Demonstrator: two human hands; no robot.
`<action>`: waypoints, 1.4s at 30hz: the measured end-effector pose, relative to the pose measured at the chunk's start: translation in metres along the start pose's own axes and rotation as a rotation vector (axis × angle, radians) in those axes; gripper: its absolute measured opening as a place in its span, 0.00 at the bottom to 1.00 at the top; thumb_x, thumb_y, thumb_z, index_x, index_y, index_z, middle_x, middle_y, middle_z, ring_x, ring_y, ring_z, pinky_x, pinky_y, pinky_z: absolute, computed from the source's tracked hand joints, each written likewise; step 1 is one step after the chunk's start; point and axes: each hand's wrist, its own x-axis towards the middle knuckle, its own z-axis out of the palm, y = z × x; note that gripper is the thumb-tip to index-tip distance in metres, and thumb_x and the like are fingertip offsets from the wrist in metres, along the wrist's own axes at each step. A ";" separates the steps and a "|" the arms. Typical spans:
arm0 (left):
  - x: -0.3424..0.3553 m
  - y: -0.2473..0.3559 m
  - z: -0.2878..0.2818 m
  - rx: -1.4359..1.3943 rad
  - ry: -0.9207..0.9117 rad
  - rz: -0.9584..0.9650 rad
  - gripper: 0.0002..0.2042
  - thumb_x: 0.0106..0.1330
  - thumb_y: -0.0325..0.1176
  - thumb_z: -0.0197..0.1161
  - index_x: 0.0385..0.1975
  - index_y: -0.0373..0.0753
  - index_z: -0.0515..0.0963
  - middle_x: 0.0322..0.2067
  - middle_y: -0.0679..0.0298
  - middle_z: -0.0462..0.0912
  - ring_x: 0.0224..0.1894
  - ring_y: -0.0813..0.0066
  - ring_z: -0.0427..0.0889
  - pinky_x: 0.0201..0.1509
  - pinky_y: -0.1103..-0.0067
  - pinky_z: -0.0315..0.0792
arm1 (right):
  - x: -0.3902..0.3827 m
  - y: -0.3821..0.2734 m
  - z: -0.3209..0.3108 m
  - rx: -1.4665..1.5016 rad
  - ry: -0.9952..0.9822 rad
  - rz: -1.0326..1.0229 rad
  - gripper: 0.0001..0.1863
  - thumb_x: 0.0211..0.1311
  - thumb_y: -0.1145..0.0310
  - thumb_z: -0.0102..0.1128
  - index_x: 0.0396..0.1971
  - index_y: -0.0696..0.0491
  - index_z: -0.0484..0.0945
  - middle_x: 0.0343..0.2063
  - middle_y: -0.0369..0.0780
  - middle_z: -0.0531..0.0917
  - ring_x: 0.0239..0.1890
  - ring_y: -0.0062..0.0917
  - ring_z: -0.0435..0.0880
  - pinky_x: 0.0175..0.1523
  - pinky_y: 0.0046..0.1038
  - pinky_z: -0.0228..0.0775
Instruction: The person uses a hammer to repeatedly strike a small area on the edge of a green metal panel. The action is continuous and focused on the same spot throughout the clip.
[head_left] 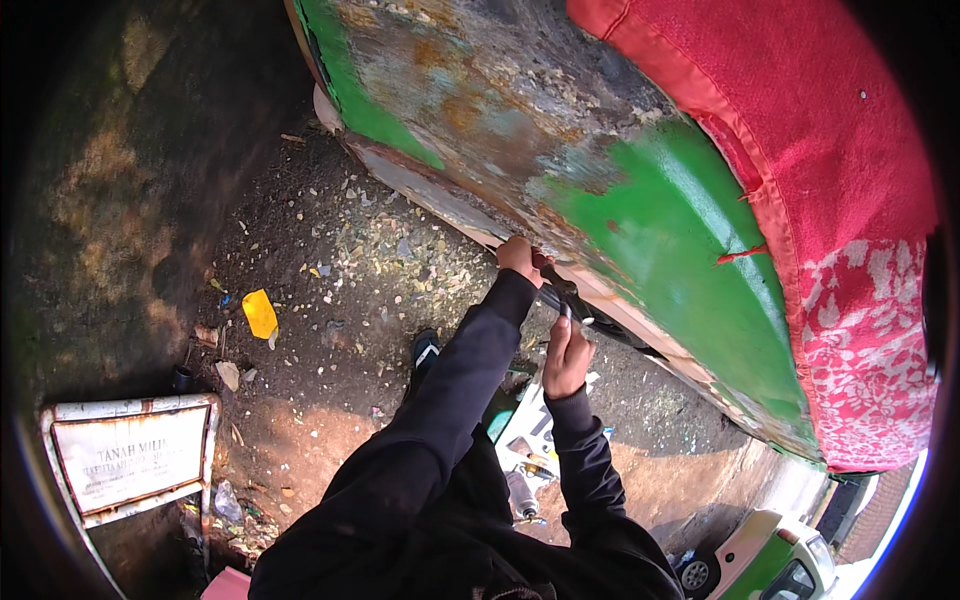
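Note:
A green vehicle panel (690, 240) with a large scraped patch of rusty bare metal (480, 110) fills the upper right. At its pale lower edge, my left hand (519, 260) is closed around the end of a dark object (566, 300), its kind unclear. Just below and to the right, my right hand (568, 356) is closed, thumb up, at a thin dark piece by the same object. A small pale tip shows beside that thumb. Shadow and fingers hide what each hand grips.
Red cloth (760, 90) with a white floral part drapes over the vehicle. Pale flakes (410, 250) and a yellow piece (260, 314) litter the dirt floor. A rusty framed sign (130, 455) stands lower left; a bottle-like container (522, 495) lies below my arms. Another green-and-white vehicle (775, 560) is lower right.

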 end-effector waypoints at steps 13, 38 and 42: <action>0.055 0.011 -0.082 0.027 0.091 -0.042 0.09 0.59 0.27 0.42 0.17 0.38 0.60 0.11 0.61 0.60 0.09 0.70 0.56 0.22 0.68 0.67 | 0.001 0.005 -0.003 0.332 -0.021 0.206 0.25 0.69 0.56 0.36 0.17 0.57 0.67 0.07 0.36 0.63 0.11 0.19 0.65 0.18 0.26 0.53; -0.012 0.010 -0.038 0.139 -0.272 -0.156 0.08 0.58 0.25 0.44 0.17 0.39 0.61 0.15 0.63 0.63 0.17 0.71 0.64 0.20 0.75 0.61 | -0.015 -0.004 -0.014 0.726 -0.067 0.452 0.25 0.70 0.49 0.33 0.17 0.51 0.58 0.09 0.29 0.56 0.09 0.11 0.52 0.13 0.16 0.43; -0.010 0.008 -0.038 0.131 -0.276 -0.174 0.09 0.58 0.25 0.43 0.16 0.39 0.60 0.15 0.63 0.62 0.17 0.71 0.63 0.20 0.75 0.61 | -0.017 0.002 -0.013 0.676 -0.083 0.433 0.25 0.69 0.49 0.34 0.18 0.52 0.58 0.10 0.29 0.56 0.09 0.11 0.52 0.13 0.16 0.43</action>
